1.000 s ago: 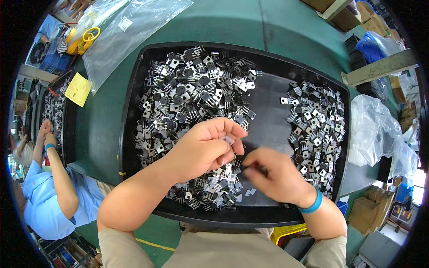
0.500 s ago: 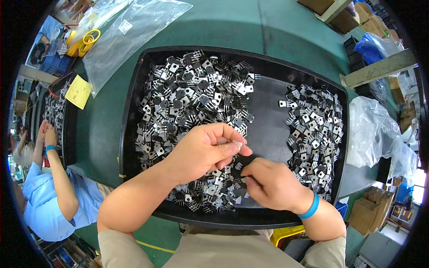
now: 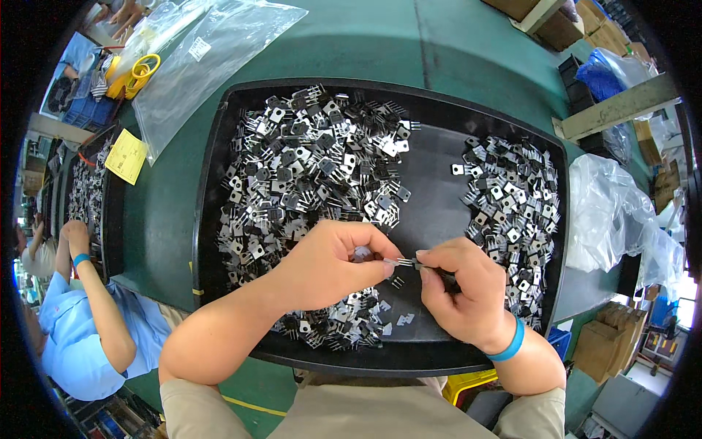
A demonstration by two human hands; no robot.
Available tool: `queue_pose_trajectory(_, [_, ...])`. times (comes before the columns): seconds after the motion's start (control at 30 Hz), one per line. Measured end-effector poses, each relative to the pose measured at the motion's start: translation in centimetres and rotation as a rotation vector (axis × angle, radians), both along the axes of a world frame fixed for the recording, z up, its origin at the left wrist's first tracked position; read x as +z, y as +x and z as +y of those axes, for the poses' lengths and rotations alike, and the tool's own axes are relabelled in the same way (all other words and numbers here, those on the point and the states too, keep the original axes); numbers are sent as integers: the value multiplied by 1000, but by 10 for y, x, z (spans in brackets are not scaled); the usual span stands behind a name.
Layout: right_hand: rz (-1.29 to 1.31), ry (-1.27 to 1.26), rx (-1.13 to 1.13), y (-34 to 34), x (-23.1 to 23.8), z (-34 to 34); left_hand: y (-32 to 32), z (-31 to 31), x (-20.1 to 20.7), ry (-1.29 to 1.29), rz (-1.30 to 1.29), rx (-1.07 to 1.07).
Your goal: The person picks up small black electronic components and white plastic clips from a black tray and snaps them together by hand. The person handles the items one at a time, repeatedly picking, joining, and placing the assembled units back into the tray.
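Nearest, the person's left forearm crosses the near left corner of the black tray, hiding part of the parts there. The left hand pinches a small pale piece between thumb and forefinger, with more pale material showing inside the curled fingers. The right hand, with a blue wristband behind it, grips a dark component by its body, legs pointing left at the pale piece. Whether the legs have entered it cannot be told. Both hands are above the tray, hiding some of its near middle.

Inside the tray, a large heap of black-and-silver components fills the left side, and a smaller heap lies along the right wall, with a strip of bare tray floor between them. Loose pale pieces lie near the front wall. Below the tray's near edge shows a yellow crate.

Around the tray, the green table bears a yellow slip and a flat clear bag to the left; a crumpled clear bag sits just beside its right wall.

Farther left, a co-worker in a light-blue shirt reaches to a second dark tray holding similar parts. A blue basket stands beyond; cardboard boxes stand at right.
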State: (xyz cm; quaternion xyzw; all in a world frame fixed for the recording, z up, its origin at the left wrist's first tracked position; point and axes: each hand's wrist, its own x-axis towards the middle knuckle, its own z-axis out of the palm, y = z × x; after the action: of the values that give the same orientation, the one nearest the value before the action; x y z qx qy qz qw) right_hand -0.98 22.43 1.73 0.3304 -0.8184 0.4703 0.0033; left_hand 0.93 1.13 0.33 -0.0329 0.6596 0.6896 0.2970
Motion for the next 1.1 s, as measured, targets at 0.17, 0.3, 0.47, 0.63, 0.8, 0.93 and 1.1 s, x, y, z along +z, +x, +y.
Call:
queue_pose_trajectory(0.17, [-35,9,34,1,-2,-1,2,1,-5,7,82,-2])
queue_pose_trajectory(0.3, [-49,64,86,1,-2,-1,2,0,-3,-2,116,-22])
queue_pose_trajectory(0.47, [-98,85,109,-1,-3,-2,0,-1,1,-147,177,-52])
queue_pose_trajectory(0.63, [-344,21,-93,0,1,-1,-2,0,4,51,-46,27])
queue_pose_trajectory(0.8, [-455,58,-57,-2,4,1,-2,-2,0,49,-63,-1])
queue_pose_trajectory(0.93, [-586,-17,-104,3,0,-2,0,0,0,43,-63,-10])
queue_pose_trajectory(1.1, [-654,14,-86,6,-3,-5,2,1,-3,7,-77,-24])
